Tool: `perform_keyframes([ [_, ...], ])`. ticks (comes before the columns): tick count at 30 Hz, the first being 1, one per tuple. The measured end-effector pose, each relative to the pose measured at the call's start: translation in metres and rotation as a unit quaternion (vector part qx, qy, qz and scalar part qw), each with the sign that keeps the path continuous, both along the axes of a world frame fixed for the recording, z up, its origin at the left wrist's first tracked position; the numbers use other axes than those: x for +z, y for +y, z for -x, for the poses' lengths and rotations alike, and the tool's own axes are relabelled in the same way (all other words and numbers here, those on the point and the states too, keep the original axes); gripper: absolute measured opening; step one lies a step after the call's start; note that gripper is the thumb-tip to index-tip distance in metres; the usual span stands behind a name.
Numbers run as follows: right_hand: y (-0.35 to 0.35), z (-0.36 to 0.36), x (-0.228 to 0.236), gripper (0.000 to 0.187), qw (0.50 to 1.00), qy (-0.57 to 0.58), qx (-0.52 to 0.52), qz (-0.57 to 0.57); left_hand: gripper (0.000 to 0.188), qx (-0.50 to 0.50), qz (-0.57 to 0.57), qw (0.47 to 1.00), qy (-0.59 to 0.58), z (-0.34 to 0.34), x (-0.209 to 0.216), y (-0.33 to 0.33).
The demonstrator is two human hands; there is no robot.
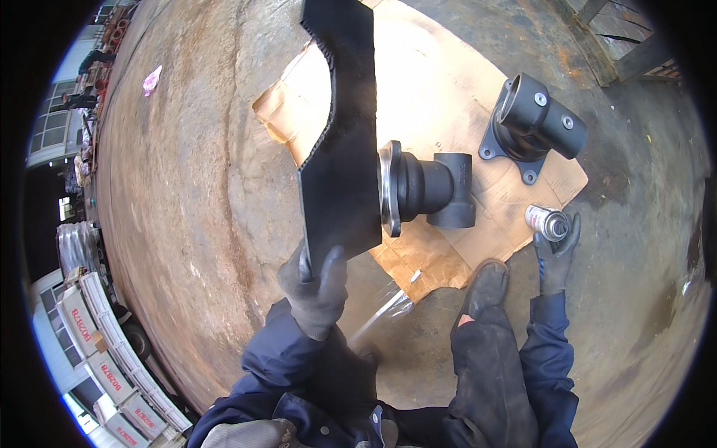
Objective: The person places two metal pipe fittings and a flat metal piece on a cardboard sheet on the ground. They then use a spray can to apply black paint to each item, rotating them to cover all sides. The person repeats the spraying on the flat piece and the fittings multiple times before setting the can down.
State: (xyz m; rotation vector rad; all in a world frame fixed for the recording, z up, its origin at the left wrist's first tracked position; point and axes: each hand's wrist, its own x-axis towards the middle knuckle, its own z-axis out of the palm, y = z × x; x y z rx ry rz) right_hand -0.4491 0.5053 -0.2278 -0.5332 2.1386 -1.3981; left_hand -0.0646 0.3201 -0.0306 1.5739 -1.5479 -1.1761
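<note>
My left hand [317, 295], in a dark grey glove, grips the lower end of a flat black plate [343, 190] with a curved, rough-edged cutout on its left side. The plate stands up toward the head view and hides part of the cardboard behind it. My right hand [555, 261], also gloved, is closed around a small white can [547, 222] with a silver rim, at the right edge of the cardboard sheet [437, 89]. Beside the plate lies a black flanged pipe fitting [426, 187] with a short cross tube. A second black fitting [541, 119] with a bolted flange rests farther right.
A clear plastic strip [388, 308] lies by the cardboard's near corner, close to my boot [487, 287]. Wooden beams [635, 56] stand at the far right. White boxes [108, 377] are stacked at the left, and a pink scrap [151, 81] lies on the concrete floor.
</note>
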Motion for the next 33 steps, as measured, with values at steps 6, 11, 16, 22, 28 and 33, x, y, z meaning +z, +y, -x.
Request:
perform_keyframes([
  [6, 0.001, 0.015, -0.031, 0.121, 0.997, 0.065, 0.028, -0.019, 0.032, -0.067, 0.076, 0.992, -0.076, 0.014, -0.004, -0.007],
  [11, -0.002, 0.021, -0.038, 0.120, 0.991, 0.114, 0.061, -0.032, 0.028, -0.103, 0.115, 0.982, -0.109, 0.031, -0.004, -0.014],
  [16, -0.016, 0.011, -0.016, 0.111, 0.990, 0.124, 0.067, 0.016, 0.027, -0.152, 0.173, 0.960, -0.158, 0.035, -0.006, -0.020],
  [22, -0.036, 0.001, 0.007, 0.107, 0.995, 0.089, 0.052, -0.009, 0.031, -0.189, 0.181, 0.949, -0.179, 0.034, -0.004, -0.020],
  [28, -0.040, 0.003, 0.009, 0.102, 0.981, 0.153, 0.114, -0.027, 0.035, -0.137, 0.117, 0.979, -0.094, 0.038, -0.004, -0.019],
  [33, -0.041, 0.000, 0.004, 0.105, 0.986, 0.141, 0.074, -0.041, 0.036, -0.115, 0.068, 0.988, -0.079, 0.032, -0.004, -0.020],
])
